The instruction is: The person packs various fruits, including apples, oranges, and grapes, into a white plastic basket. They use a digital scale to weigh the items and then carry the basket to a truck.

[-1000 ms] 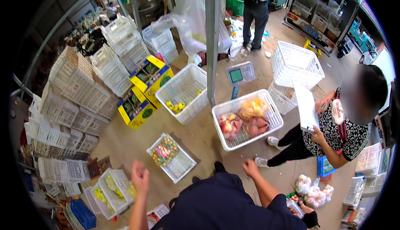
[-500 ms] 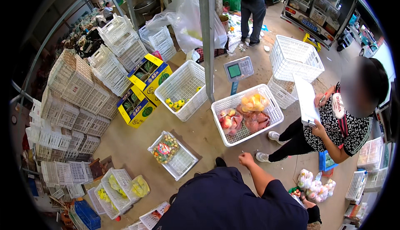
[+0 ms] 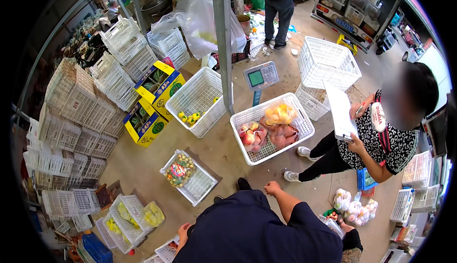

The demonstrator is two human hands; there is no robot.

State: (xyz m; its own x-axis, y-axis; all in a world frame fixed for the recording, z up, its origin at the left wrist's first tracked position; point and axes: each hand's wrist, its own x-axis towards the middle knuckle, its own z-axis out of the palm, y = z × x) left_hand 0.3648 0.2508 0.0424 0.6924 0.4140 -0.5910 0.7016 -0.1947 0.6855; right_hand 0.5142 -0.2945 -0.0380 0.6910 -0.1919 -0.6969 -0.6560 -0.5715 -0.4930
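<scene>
My right hand [image 3: 273, 188] hangs in front of my dark shirt with its fingers curled closed; whatever they hold, if anything, is too small to make out. It is nearest to a white crate [image 3: 273, 156] holding bagged fruit [image 3: 252, 136]. My left hand [image 3: 184, 233] shows at my left side, small and partly cut off by my body, its fingers loosely apart and nothing visible in them. Just below it is a white crate with reddish contents [image 3: 167, 253]. Ahead on the floor lies a low white crate [image 3: 202, 185] with a netted bag of small round produce [image 3: 179, 170].
A scale display [image 3: 261, 75] stands behind the fruit crate, beside a metal post [image 3: 222, 44]. At right a person [image 3: 390, 134] holds a clipboard [image 3: 340, 110]. Another person's hand [image 3: 346, 226] is near bagged round produce [image 3: 354, 208]. Stacked crates [image 3: 78, 106] and watermelon boxes [image 3: 147, 122] line the left.
The surroundings have shifted slightly left in the picture. My left hand has come into view beside my body. My right hand has moved a little lower and left, its fingers now more curled.
</scene>
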